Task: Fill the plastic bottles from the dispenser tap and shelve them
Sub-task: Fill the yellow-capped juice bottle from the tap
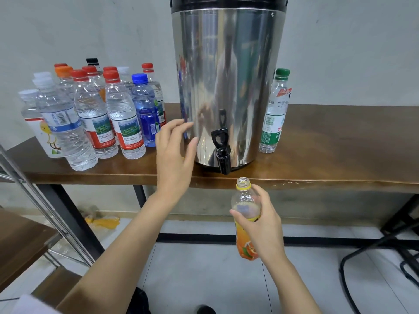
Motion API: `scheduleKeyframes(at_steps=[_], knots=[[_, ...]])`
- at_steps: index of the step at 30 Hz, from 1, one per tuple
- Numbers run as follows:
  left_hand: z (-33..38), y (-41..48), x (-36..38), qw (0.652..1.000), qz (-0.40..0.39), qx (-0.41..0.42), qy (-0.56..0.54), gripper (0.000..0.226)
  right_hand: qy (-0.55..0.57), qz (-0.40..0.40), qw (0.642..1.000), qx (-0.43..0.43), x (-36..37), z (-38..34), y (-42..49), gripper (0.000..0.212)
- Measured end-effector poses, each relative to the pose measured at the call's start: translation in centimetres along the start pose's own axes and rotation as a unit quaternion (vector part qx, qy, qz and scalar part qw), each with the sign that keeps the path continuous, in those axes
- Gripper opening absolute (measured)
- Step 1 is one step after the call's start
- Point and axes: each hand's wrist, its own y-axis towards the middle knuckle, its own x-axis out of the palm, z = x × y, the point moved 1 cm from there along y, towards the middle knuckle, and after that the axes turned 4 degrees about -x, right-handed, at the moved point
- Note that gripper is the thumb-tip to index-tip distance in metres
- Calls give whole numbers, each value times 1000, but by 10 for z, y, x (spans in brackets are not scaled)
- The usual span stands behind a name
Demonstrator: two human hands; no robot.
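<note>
Just the head view here, so everything comes from that one angle.

The right hand [264, 225] is wrapped around the middle of an uncapped orange-label drink bottle [244, 198], holding it upright below the tabletop [340, 143] edge. Its open mouth sits just under the black tap [222, 152] of the big stainless steel dispenser [226, 75], a touch to the right of the spout. The bottle looks pretty much empty up top, and I can't see any water coming out.

The left hand [174, 155] is loose and holds nothing. Its fingers are spread out next to the dispenser's left side, near the tap lever but not on it. I can't tell if the fingertips actually touch the metal.

Progress-wise, I'd say this one is right at the "about to fill" step: bottle in place, tap not opened yet. To the left of the dispenser is a bunch of capped bottles [95, 114] standing on the tabletop. Several look like they have water in them, but I can't say for all. There's also a green-capped bottle [274, 114] on the right side. The metal shelf rack [45, 205] is at the left edge, and the part of it I can see has no bottles on it. So my guess is all the shelving is left, plus whatever isn't filled.
</note>
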Motion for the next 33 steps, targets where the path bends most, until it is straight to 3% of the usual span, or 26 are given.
scheduleKeyframes(at_steps=[3, 6, 9, 24, 33], knots=[[25, 10, 1, 995, -77, 62, -15, 36, -10, -24, 1000, 7, 9, -5, 3, 69], [30, 17, 7, 983, -173, 60, 13, 41, -13, -41, 999, 5, 18, -10, 6, 69], [29, 19, 9, 980, -193, 49, 24, 41, -9, -47, 999, -3, 24, -14, 8, 68], [34, 21, 8, 987, -121, 98, 42, 29, 21, -40, 999, -13, 26, -22, 15, 64], [18, -4, 6, 975, -24, 220, 34, 9, 24, -30, 999, -17, 30, -21, 16, 65]])
